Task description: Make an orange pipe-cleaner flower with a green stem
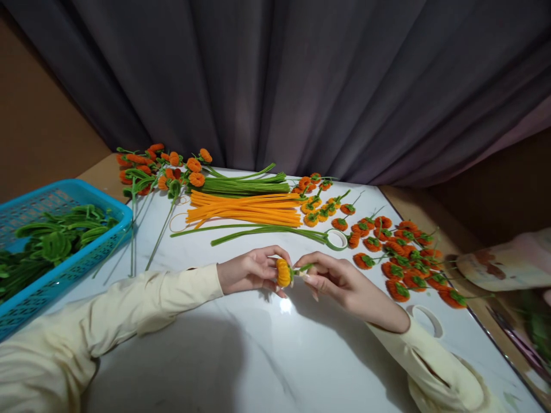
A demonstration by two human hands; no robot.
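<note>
Between my two hands is a small yellow-orange pumpkin-like piece (283,273) with a green top, lying on its side above the white table (258,350). The fingers of my left hand (257,269) hold its round body from the left. My right hand (331,278) pinches the green stem at its right end. Behind the hands lie long green stems (267,229), a bundle of orange pipe cleaners (245,209) and a bundle of green ones (245,184). A roll of green tape (337,240) lies just beyond my right hand.
A blue basket (81,246) of green leaves stands at the left. Orange flowers on stems (194,165) lie at the back left. Several orange pieces (398,289) spread over the right side, near a white tape roll (426,321) and a cup (495,267). A dark curtain (275,80) hangs behind.
</note>
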